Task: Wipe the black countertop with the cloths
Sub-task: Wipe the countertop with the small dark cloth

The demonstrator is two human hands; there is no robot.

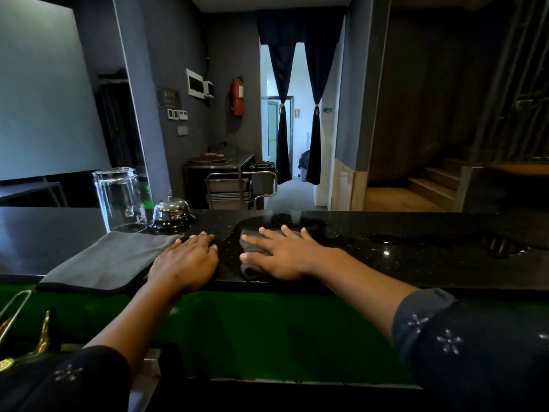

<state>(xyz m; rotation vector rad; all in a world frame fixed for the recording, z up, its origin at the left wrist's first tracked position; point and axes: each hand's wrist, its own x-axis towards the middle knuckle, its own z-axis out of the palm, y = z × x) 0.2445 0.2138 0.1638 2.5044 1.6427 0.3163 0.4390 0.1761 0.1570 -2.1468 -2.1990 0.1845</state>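
A black speckled countertop [386, 251] runs across the view. My right hand [285, 254] lies flat, fingers spread, pressing a small folded dark grey cloth [249, 270] onto it. My left hand [187, 263] rests palm down on the right corner of a larger light grey cloth [107, 260], which lies spread at the counter's near edge. Wet patches [279, 221] shine just beyond my right hand and further right [502, 248].
An upturned clear glass [118, 197] and a chrome service bell [171, 212] stand behind the large cloth. A green surface [267, 334] lies below the counter's near edge, with brass-coloured items [44, 334] at the lower left. A metal trolley [237, 185] stands beyond the counter.
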